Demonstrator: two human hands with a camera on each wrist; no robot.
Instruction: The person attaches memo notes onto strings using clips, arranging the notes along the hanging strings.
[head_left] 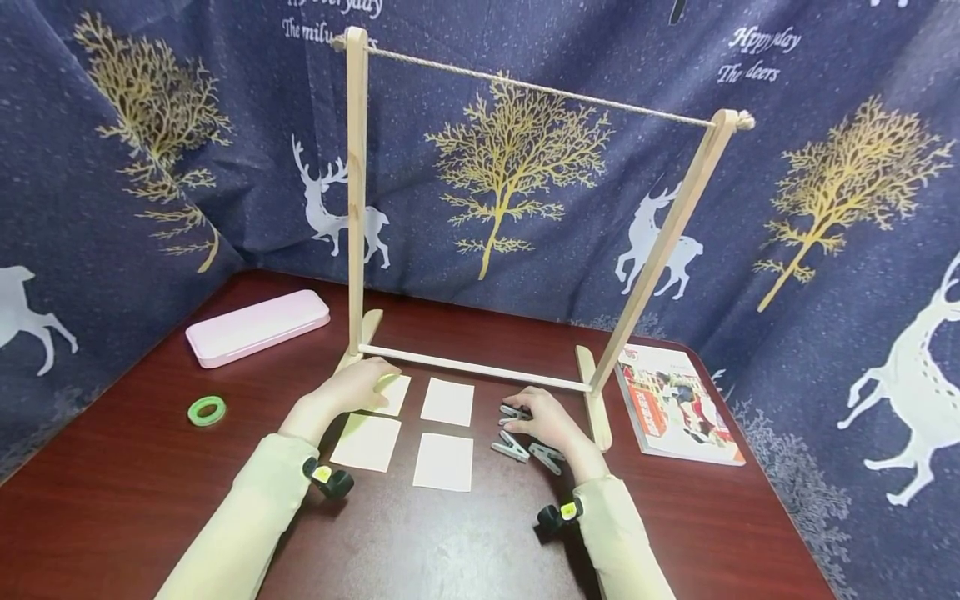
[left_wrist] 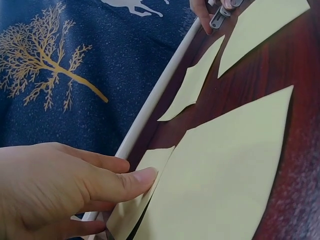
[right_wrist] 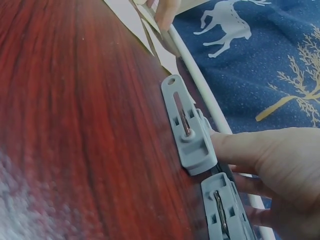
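Note:
My left hand is over the back left pale yellow paper square. In the left wrist view its thumb lies on the paper, with the other fingers extended past its far edge. Beside it lie the front left square, back right square and front right square. My right hand reaches down among several grey clothespins. In the right wrist view its fingers are behind two clothespins, which partly hide them; I cannot tell whether it pinches one.
A wooden frame with a rope across its top stands behind the squares. Its low white crossbar is just beyond both hands. A pink case and green tape roll lie left; a book lies right.

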